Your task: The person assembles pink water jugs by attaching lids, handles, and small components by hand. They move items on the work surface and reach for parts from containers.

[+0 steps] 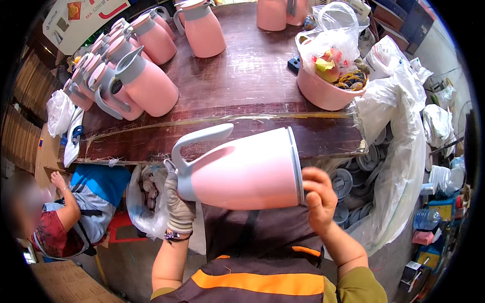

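A pink thermos jug [242, 174] with a grey handle, neck and base rim lies on its side in front of me, its base facing right. Wrapped round its grey neck end is my left hand [179, 204], in a pale work glove. My bare right hand [321, 199] is at the base end with its fingers curled in beside the grey rim. Anything between those fingers is hidden, and the fingertips are slightly blurred. The jug is held over the near edge of the dark wooden table [237, 81], its grey handle [202, 136] pointing up.
Several pink jugs [151, 88] stand at the table's left and far side. A pink tub [328, 91] with a plastic bag and fruit sits at the right. Below it, a clear sack [404, 177] holds grey lids [341, 182]. Another person [55, 217] sits at the lower left.
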The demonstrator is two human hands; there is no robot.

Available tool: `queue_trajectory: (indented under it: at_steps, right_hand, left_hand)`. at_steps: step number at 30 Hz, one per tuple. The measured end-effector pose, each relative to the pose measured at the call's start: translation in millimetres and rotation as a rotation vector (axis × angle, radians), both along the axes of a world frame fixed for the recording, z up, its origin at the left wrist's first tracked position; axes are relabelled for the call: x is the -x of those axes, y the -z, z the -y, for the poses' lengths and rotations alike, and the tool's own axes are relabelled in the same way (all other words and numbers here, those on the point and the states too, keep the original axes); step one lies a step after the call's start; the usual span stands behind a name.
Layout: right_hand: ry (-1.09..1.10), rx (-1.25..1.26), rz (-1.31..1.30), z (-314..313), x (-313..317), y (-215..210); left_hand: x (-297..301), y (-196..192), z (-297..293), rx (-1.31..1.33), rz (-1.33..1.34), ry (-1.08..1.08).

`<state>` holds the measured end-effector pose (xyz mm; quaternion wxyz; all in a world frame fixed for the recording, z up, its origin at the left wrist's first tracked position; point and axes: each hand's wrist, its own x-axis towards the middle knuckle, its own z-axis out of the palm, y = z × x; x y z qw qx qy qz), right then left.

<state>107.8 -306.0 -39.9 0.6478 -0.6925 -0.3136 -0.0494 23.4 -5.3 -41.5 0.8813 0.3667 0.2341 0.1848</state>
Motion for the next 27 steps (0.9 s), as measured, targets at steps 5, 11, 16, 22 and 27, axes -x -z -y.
queue_trajectory:
  at_steps: [5,11,16,22,27]
  right_hand:
    - [-0.307,0.282,-0.035,12.2,-33.5,-30.4]
    - [-0.263,0.246,-0.383,12.8,-22.8,-19.4]
    - [-0.277,0.1,-0.985,7.3,-22.3,13.7]
    - [-0.105,0.225,-0.362,4.2,-14.1,4.0]
    - [0.102,0.271,0.224,-8.4,-19.9,19.3]
  left_hand:
    - [3.1,12.7,-12.6,0.201,-0.163,0.08]
    - [7.2,8.8,-9.0,-0.17,-0.027,0.027]
    - [1.5,-21.9,-23.6,-0.901,0.214,0.17]
    - [19.4,24.5,-47.5,-0.244,0.168,0.193]
    - [-18.3,-17.9,20.9,-0.11,0.082,0.353]
